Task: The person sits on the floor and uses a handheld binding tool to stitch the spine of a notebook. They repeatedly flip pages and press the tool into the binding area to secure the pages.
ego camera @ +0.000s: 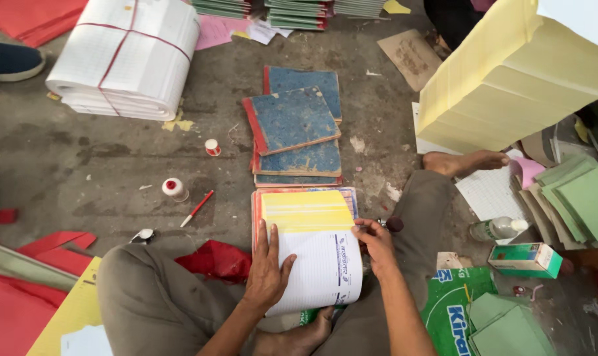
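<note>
On a stained grey concrete floor (101, 158) we sit cross-legged; at lower centre our left hand (267, 271) lies spread flat on the curled white ruled sheets of an open ledger book (312, 247), our right hand (375, 242) pinching their edge; next comes folding them flat

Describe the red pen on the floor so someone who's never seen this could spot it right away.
Start at the big tied bundle of white paper at top left and drop down the grey floor. Just right of a small white bottle with a red cap lies the pen. It is the only thin, slanted stick there, red with a white tip.
</note>
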